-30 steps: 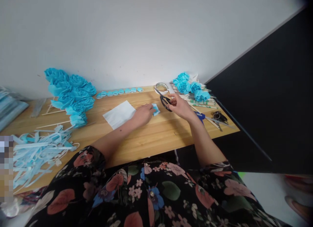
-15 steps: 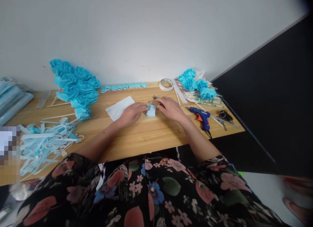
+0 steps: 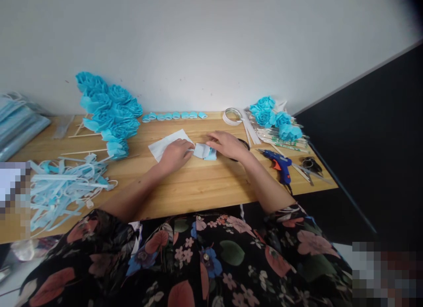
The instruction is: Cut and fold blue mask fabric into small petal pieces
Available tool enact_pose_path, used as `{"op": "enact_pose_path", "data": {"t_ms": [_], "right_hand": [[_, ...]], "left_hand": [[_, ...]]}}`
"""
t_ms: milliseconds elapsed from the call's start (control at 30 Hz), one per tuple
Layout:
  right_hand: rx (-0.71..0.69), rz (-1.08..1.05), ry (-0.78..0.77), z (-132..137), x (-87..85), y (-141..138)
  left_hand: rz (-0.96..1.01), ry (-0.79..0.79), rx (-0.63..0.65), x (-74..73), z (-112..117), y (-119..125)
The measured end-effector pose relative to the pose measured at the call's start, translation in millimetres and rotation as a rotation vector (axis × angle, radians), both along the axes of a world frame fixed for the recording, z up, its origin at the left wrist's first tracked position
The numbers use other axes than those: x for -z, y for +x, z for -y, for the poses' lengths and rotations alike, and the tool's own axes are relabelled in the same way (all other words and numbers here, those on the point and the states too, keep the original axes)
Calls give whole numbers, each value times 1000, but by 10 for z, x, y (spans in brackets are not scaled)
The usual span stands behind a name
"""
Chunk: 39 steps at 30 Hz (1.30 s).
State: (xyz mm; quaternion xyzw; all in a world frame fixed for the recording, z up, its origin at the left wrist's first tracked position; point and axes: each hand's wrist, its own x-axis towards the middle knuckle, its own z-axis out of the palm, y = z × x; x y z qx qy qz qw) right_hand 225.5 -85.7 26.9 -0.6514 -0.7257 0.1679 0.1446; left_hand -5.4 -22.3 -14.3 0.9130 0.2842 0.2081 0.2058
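Observation:
My left hand (image 3: pixel 177 154) is closed, its fingertips pinching the left edge of a small folded piece of pale blue mask fabric (image 3: pixel 200 151). My right hand (image 3: pixel 226 145) hovers over the right end of that piece, fingers stretched and apart from the thumb, which is close to or touching the fabric. The piece's right end is brighter blue and partly folded. A flat white fabric sheet (image 3: pixel 170 142) lies partly under my left hand. Black-handled scissors (image 3: pixel 244 144) rest beneath my right hand and wrist, mostly hidden.
Blue fabric roses (image 3: pixel 112 109) on sticks are heaped at the left, near a pile of cut mask straps (image 3: pixel 68 188). Small blue rolls (image 3: pixel 176 116) line the wall. At right are a tape roll (image 3: pixel 232 116), more roses (image 3: pixel 274 117) and a blue glue gun (image 3: pixel 279 164).
The small folded piece is now opened out wider, with its pale side showing. My right hand has moved slightly over its right end. The whole view has shifted a little.

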Motion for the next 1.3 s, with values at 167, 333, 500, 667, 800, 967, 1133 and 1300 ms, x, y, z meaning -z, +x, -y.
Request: {"op": "enact_pose_path", "data": {"t_ms": [167, 333, 500, 667, 800, 967, 1133, 1300], "right_hand": [[16, 13, -73, -27, -34, -37], [32, -73, -29, 58, 28, 91], [-2, -117, 47, 120, 99, 230], [-115, -74, 118, 124, 129, 197], [-145, -101, 172, 111, 210, 163], [-63, -434, 171, 198, 120, 256], [115, -712, 144, 317, -112, 305], [115, -630, 173, 287, -136, 160]], "left_hand": [[-143, 156, 50, 54, -216, -180], [-155, 200, -71, 49, -340, -369], [-48, 197, 77, -24, 3, -141], [-50, 150, 167, 54, 190, 119], [-88, 136, 169, 155, 202, 114], [-101, 158, 124, 215, 253, 76], [-26, 98, 117, 169, 279, 92], [310, -205, 9, -111, 263, 111]]}}
